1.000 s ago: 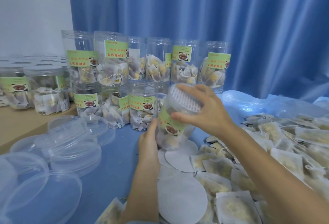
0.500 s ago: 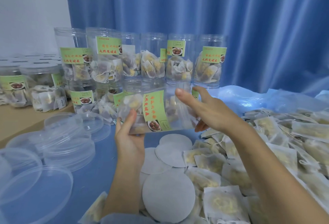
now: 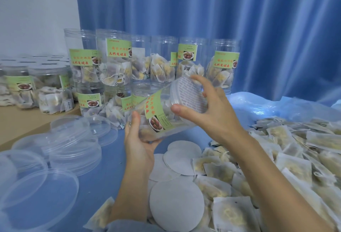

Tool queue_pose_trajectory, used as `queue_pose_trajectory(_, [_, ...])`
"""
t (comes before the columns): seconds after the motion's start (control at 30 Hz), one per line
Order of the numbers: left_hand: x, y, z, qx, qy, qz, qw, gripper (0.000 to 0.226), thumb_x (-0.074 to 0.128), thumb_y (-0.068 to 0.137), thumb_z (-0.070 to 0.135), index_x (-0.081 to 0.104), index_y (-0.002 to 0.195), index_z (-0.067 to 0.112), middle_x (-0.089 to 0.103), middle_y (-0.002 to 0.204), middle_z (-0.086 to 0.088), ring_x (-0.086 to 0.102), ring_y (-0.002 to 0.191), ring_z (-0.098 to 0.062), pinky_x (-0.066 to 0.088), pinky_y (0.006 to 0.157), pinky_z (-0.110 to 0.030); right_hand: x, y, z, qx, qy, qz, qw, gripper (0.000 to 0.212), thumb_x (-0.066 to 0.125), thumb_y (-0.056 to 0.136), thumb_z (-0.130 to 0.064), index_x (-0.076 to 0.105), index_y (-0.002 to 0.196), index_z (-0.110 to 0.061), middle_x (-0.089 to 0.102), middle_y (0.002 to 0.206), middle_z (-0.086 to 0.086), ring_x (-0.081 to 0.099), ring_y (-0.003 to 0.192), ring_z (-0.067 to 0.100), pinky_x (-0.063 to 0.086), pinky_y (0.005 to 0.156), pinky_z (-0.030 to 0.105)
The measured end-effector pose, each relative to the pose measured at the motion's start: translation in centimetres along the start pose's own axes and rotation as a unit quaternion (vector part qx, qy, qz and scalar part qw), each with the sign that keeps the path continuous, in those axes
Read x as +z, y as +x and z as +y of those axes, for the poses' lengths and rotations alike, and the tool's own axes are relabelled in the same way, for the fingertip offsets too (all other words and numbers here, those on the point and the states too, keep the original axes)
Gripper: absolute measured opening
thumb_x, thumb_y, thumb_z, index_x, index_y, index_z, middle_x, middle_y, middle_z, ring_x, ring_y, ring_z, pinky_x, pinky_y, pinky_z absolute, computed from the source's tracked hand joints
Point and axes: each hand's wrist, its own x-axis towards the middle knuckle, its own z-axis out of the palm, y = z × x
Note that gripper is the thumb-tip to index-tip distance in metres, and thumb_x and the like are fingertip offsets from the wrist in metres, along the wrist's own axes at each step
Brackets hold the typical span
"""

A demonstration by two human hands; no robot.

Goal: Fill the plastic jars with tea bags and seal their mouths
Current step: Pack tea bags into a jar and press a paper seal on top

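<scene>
I hold a clear plastic jar (image 3: 162, 117) with a green label, tilted, tea bags inside, above the blue table. A white ribbed seal (image 3: 190, 94) covers its mouth, which points up and right. My left hand (image 3: 139, 139) cups the jar's base from below. My right hand (image 3: 208, 110) curls its thumb and fingers round the sealed mouth. Round white seal discs (image 3: 177, 202) lie on the table under my arms. A heap of loose tea bags (image 3: 276, 158) spreads to the right.
Rows of labelled jars (image 3: 118, 65) with tea bags, stacked two high, stand behind. Lidded jars (image 3: 46, 87) sit on a brown surface at left. Clear plastic lids (image 3: 70, 146) are piled at front left. A blue curtain (image 3: 239, 19) hangs behind.
The jar went from tilted to lying sideways and is now tilted again with its sealed mouth toward my right hand, which moved from the jar's side onto the mouth.
</scene>
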Motion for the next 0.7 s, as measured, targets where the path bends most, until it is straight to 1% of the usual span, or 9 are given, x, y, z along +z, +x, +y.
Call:
queue_pose_trajectory(0.13, [0.6,0.0,-0.1,-0.084,0.04,-0.027,0.995,0.045,0.046,0.079,0.068,0.065,0.102,0.035,0.071,0.11,-0.007,0.069,0.095,-0.032,0.059,0.068,-0.048,0.5,0.0,0.8,0.023,0.191,-0.055,0.98,0.141,0.088,0.035,-0.057,0.007,0.149,-0.037,0.04,0.116,-0.044,0.044,0.117,-0.015,0.039,0.099,0.017])
queue_pose_trajectory(0.2, [1.1,-0.5,-0.3,-0.125,0.088,-0.015,0.988,0.049,0.043,0.077,0.071,0.062,0.098,0.032,0.072,0.103,-0.012,0.07,0.09,-0.036,0.059,0.067,-0.05,0.9,0.0,1.2,0.032,0.199,-0.022,0.979,0.139,0.088,0.033,-0.056,0.013,0.149,-0.033,0.044,0.126,-0.033,0.044,0.123,-0.007,0.039,0.106,0.027])
queue_pose_trajectory(0.27, [2.0,-0.8,-0.2,-0.123,0.165,-0.002,0.979,0.053,0.038,0.083,0.069,0.059,0.111,0.029,0.07,0.11,-0.01,0.068,0.096,-0.034,0.058,0.074,-0.051,0.8,0.2,1.3,0.044,0.218,0.041,0.974,0.123,0.084,0.035,-0.054,0.03,0.143,-0.029,0.052,0.124,-0.026,0.049,0.114,-0.011,0.044,0.098,0.018])
queue_pose_trajectory(0.3, [2.5,-0.7,-0.1,-0.095,0.22,0.005,0.971,0.054,0.036,0.089,0.064,0.053,0.125,0.028,0.063,0.124,-0.008,0.064,0.107,-0.031,0.054,0.086,-0.05,0.6,0.4,1.3,0.042,0.223,0.069,0.971,0.116,0.084,0.036,-0.054,0.037,0.139,-0.03,0.056,0.118,-0.026,0.051,0.108,-0.016,0.046,0.091,0.01])
queue_pose_trajectory(0.37, [3.4,-0.5,0.9,0.045,0.368,0.015,0.929,0.052,0.042,0.098,0.039,0.027,0.147,0.027,0.039,0.148,-0.001,0.043,0.132,-0.022,0.037,0.106,-0.039,0.2,0.6,1.2,0.031,0.22,0.107,0.969,0.107,0.086,0.038,-0.053,0.042,0.134,-0.032,0.058,0.115,-0.027,0.051,0.105,-0.019,0.048,0.091,0.014])
queue_pose_trajectory(0.43, [4.6,-1.1,2.5,0.183,0.483,-0.048,0.855,0.071,0.058,0.088,0.022,0.02,0.147,0.034,0.032,0.151,0.009,0.034,0.135,-0.012,0.032,0.103,-0.029,0.0,0.7,0.9,0.014,0.227,0.131,0.965,0.105,0.089,0.042,-0.046,0.041,0.134,-0.032,0.057,0.12,-0.025,0.05,0.109,-0.017,0.048,0.096,0.022])
queue_pose_trajectory(0.47, [5.4,-1.4,3.1,0.21,0.515,-0.099,0.825,0.084,0.068,0.077,0.025,0.021,0.145,0.038,0.036,0.148,0.013,0.037,0.132,-0.009,0.034,0.1,-0.028,0.1,0.7,0.7,0.006,0.235,0.143,0.961,0.105,0.09,0.043,-0.043,0.04,0.135,-0.031,0.056,0.121,-0.025,0.049,0.109,-0.018,0.047,0.095,0.017])
queue_pose_trajectory(0.57, [7.9,-1.5,4.6,0.204,0.569,-0.155,0.781,0.113,0.079,0.047,0.039,0.02,0.144,0.035,0.045,0.14,0.011,0.046,0.126,-0.012,0.042,0.101,-0.036,0.8,0.7,0.0,0.005,0.26,0.17,0.95,0.107,0.089,0.043,-0.046,0.039,0.137,-0.031,0.058,0.121,-0.022,0.05,0.107,-0.017,0.044,0.089,0.007])
queue_pose_trajectory(0.7, [9.8,-0.7,7.3,0.199,0.651,-0.162,0.714,0.092,0.087,0.05,0.037,0.037,0.127,0.032,0.056,0.119,0.014,0.053,0.106,-0.009,0.042,0.083,-0.024,1.1,0.7,-1.0,0.021,0.303,0.16,0.939,0.103,0.083,0.036,-0.061,0.048,0.129,-0.032,0.06,0.117,-0.02,0.055,0.101,-0.014,0.047,0.08,0.007])
